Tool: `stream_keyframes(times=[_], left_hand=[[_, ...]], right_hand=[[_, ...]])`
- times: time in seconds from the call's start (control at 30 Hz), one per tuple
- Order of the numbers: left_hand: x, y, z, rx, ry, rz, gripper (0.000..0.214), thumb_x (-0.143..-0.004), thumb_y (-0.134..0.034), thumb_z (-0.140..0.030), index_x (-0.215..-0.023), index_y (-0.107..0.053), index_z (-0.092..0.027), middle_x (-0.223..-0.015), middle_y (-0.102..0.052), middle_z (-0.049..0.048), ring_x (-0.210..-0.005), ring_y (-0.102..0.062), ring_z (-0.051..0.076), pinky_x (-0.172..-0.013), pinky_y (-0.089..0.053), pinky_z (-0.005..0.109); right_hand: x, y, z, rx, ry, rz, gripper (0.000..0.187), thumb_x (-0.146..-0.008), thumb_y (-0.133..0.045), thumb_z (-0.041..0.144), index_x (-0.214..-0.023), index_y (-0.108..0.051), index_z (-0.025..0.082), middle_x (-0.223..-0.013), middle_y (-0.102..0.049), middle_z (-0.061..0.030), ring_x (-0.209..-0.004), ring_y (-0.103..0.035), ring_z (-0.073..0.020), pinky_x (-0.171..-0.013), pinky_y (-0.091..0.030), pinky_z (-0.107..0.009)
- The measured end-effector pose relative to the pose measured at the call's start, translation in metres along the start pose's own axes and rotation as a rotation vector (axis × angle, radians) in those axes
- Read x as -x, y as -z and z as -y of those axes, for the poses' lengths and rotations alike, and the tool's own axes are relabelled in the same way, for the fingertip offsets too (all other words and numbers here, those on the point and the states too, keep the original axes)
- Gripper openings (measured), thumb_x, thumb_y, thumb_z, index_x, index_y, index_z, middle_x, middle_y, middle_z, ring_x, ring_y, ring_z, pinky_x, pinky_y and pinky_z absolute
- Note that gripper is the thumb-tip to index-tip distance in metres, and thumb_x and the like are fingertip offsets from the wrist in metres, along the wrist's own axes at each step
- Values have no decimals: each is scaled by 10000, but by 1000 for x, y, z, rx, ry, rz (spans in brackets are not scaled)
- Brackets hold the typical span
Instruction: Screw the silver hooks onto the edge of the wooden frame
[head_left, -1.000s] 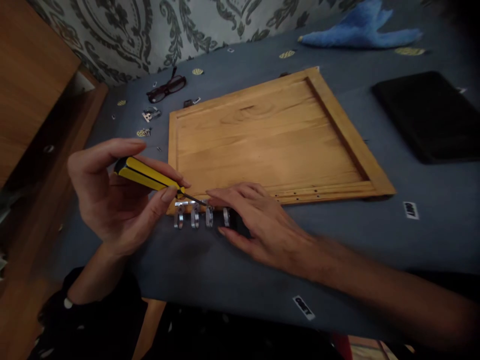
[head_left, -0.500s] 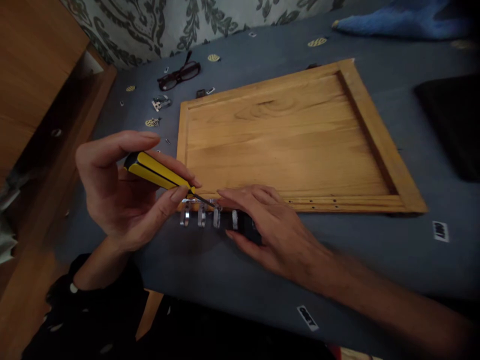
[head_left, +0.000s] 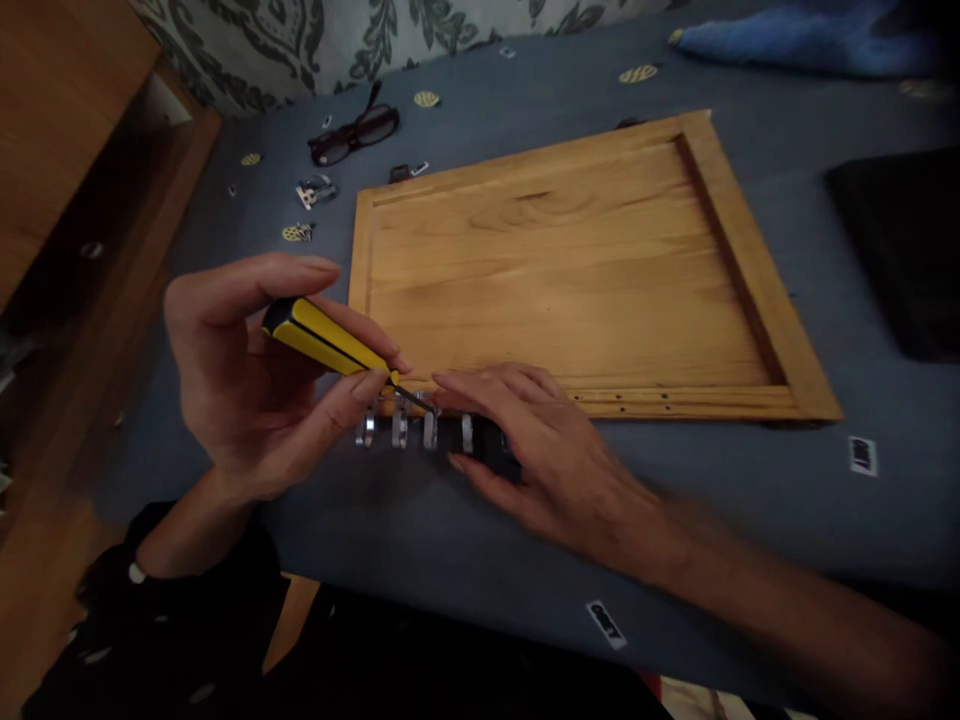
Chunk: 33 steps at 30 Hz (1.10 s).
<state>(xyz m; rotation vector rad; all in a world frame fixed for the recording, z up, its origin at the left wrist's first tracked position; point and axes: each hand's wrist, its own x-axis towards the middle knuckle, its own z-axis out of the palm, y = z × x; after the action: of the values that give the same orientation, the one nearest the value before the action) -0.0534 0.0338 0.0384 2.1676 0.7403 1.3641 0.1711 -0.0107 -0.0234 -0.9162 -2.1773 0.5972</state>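
Observation:
My left hand (head_left: 247, 375) is closed round a yellow and black screwdriver (head_left: 330, 345), its tip pointing down at a rack of metal hooks (head_left: 412, 428) at the near edge of a wooden panel (head_left: 570, 270). My right hand (head_left: 540, 450) grips the right end of the hook rack, with the forefinger stretched toward the screwdriver tip. The rack's black right end is partly hidden under that hand.
The panel lies on a blue-grey cloth-covered surface (head_left: 450, 560). Glasses (head_left: 354, 132) and small metal fittings (head_left: 315, 190) lie at the back left. A dark flat object (head_left: 900, 240) is at the right, a blue plush thing (head_left: 787, 40) at the back. Wooden furniture (head_left: 52, 130) stands left.
The view has shifted slightly; both hands keep their grip at the hook rack, with the screwdriver moved a little to the right.

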Motion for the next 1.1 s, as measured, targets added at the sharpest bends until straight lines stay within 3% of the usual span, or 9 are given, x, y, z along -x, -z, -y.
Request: stream_keyframes(times=[0.17,0.27,0.4,0.6,0.8,0.93,1.1], left_hand=[[4,-6,-5,-85,-16,-22,727,-615,-857,2,-1228,-560,-252,-1153,-543,-4,-816,-745,208,-597,-679,294],[3,-5,-3,-87,-47,-22,755,-578,-886,-18,-1224,-574,-252,-1155,-555,-2,-797,-746,210,-587,-673,300],[0,-4,-1,-75,-116,32,733,-638,-872,-68,-1266,-542,-249,-1148,-561,4,-831,-745,216,-609,-663,292],[-4,1,4,-141,-226,143,795,-660,-824,18,-1331,-493,-248,-1218,-530,11,-859,-738,202,-626,-670,286],[0,3,17,-68,-252,-13,759,-559,-927,-134,-1219,-567,-238,-1164,-583,-38,-824,-705,147,-650,-645,304],[2,-7,6,-160,-234,-92,643,-639,-884,-106,-1207,-611,-236,-1162,-567,-35,-824,-680,131,-653,-638,314],[-2,-8,2,-177,-298,24,740,-697,-817,-19,-1327,-531,-280,-1287,-512,-28,-915,-689,125,-733,-664,235]], right_hand=[[0,-1,-1,-8,-11,11,484,-857,-569,152,-1327,-456,146,-1167,-680,-134,-1069,-617,-264,-927,-491,-458],[0,0,0,-1,-11,17,484,-858,-570,159,-1327,-454,145,-1169,-678,-124,-1071,-613,-258,-939,-487,-449],[-1,1,0,0,-18,32,473,-860,-573,167,-1320,-466,132,-1157,-677,-131,-1063,-609,-259,-924,-489,-446],[-1,1,-1,14,-16,38,457,-854,-578,178,-1299,-493,117,-1124,-676,-137,-1050,-601,-266,-910,-489,-439],[1,0,-2,7,10,30,440,-867,-569,188,-1297,-494,133,-1169,-659,-138,-1064,-577,-264,-920,-481,-443],[0,1,-2,-14,9,32,439,-874,-574,199,-1303,-487,153,-1187,-656,-129,-1077,-574,-264,-927,-480,-449],[1,1,-2,-18,2,23,465,-870,-588,188,-1320,-476,148,-1196,-655,-124,-1092,-565,-266,-950,-471,-462]])
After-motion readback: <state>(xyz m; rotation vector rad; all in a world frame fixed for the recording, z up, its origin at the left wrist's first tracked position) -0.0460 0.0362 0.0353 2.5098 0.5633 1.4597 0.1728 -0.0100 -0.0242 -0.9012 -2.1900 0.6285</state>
